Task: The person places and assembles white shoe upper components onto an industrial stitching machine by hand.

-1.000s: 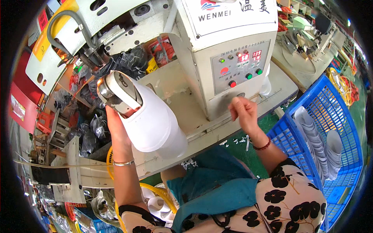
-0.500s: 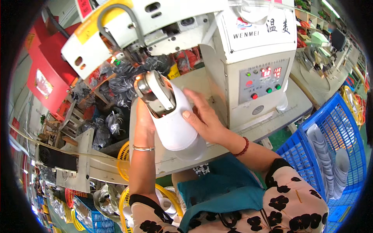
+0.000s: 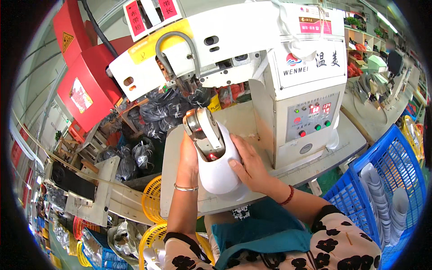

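A white shoe upper [image 3: 220, 177] sits over the metal post [image 3: 207, 132] of a white machine, its rounded toe towards me and its opening round the post. My left hand [image 3: 189, 150] grips its left side; the fingers are hidden behind the upper. On the other side my right hand [image 3: 252, 166] holds it, thumb on top and fingers along the edge. A small red light glows inside the opening. Above the post hangs the machine's working head [image 3: 189, 83], apart from the upper.
The machine's control panel [image 3: 312, 117] with lit displays and buttons stands on the worktable [image 3: 180, 198] to the right. Beside it, a blue basket [image 3: 337, 193] holds stacked white pieces. Yellow baskets [image 3: 152, 198] are at lower left. Black plastic bags [image 3: 162, 110] lie behind the table.
The view has shifted, so machine and upper appear lower and further right. My right hand's fingers, raised and blurred before, now lie along the upper's side. Both hands still hold it.
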`<state>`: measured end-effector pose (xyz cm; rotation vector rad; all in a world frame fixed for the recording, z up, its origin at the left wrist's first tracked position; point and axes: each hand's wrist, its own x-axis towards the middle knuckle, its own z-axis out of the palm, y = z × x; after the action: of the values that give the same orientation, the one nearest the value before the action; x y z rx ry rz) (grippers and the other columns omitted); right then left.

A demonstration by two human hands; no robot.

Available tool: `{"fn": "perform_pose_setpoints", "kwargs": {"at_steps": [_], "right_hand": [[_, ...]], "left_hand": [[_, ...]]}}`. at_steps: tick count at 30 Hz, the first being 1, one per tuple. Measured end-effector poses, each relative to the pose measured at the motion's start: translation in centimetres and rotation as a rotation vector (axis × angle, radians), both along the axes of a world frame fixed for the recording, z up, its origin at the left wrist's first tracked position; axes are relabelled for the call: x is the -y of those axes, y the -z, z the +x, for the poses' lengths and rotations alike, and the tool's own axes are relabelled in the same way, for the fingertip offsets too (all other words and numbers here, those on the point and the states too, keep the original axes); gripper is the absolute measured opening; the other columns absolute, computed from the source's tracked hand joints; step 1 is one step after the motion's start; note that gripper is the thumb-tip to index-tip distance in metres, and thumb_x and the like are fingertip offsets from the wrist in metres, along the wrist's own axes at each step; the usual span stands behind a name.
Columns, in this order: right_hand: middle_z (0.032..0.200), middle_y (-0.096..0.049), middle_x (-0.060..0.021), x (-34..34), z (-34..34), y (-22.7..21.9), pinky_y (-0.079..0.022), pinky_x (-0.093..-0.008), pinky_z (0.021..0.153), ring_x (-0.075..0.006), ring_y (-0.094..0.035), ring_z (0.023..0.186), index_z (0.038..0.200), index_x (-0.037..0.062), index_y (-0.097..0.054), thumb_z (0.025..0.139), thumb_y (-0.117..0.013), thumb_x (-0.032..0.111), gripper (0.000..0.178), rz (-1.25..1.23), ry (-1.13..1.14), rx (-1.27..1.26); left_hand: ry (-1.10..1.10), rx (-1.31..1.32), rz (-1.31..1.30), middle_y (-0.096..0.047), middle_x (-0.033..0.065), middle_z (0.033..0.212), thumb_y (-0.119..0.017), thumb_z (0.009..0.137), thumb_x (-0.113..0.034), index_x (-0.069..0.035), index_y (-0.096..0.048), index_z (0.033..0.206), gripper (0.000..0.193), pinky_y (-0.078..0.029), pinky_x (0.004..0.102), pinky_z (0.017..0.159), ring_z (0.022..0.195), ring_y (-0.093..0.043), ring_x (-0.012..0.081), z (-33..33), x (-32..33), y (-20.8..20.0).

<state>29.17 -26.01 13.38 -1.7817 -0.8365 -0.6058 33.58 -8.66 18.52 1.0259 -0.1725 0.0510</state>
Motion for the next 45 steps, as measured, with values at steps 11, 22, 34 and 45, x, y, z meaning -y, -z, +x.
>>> {"fn": "perform_pose_setpoints", "kwargs": {"at_steps": [11,22,34,45], "right_hand": [[0.093,-0.047,-0.0093,0.8,2.0,-1.3,-0.041,-0.0249,0.058,-0.0121,-0.045,0.066,0.122,0.0001,-0.045,0.078,-0.065,0.03,0.057,0.126,-0.089,-0.282],[0.1,-0.055,-0.0064,0.1,2.0,-3.7,-0.045,-0.0258,0.078,-0.0132,-0.055,0.087,0.123,-0.0015,-0.046,0.074,-0.07,0.009,0.055,0.484,-0.396,-0.607],[0.118,-0.054,-0.0119,2.1,1.1,-1.5,-0.038,-0.0316,0.094,-0.0183,-0.051,0.108,0.123,-0.003,-0.047,0.087,-0.054,0.014,0.041,0.546,-0.401,-0.743],[0.11,-0.058,-0.0103,1.8,1.8,-1.7,-0.043,-0.0258,0.083,-0.0142,-0.054,0.097,0.122,-0.0056,-0.047,0.087,-0.054,0.022,0.045,0.435,-0.261,-0.643]], "left_hand": [[-0.023,0.112,0.05,-0.057,0.0098,0.111,-0.03,0.094,-0.037,-0.004,-0.05,0.114,0.044,-0.043,0.0326,0.089,0.098,-0.056,0.0197,-1.8,-0.1,-1.0],[0.056,0.103,0.014,-0.061,0.0077,0.095,-0.027,0.094,-0.039,-0.007,-0.052,0.104,0.042,-0.051,0.032,0.076,0.085,-0.06,0.0155,-3.6,0.1,-2.4],[-0.001,0.292,0.147,-0.051,0.0055,0.118,-0.032,0.093,-0.038,-0.008,-0.04,0.129,0.048,-0.035,0.0266,0.093,0.107,-0.047,0.0129,-2.8,0.6,-1.7],[-0.081,0.231,0.298,-0.056,0.0053,0.112,-0.028,0.095,-0.038,-0.007,-0.044,0.125,0.046,-0.041,0.0251,0.086,0.099,-0.053,0.0107,-2.5,0.9,-0.6]]}}
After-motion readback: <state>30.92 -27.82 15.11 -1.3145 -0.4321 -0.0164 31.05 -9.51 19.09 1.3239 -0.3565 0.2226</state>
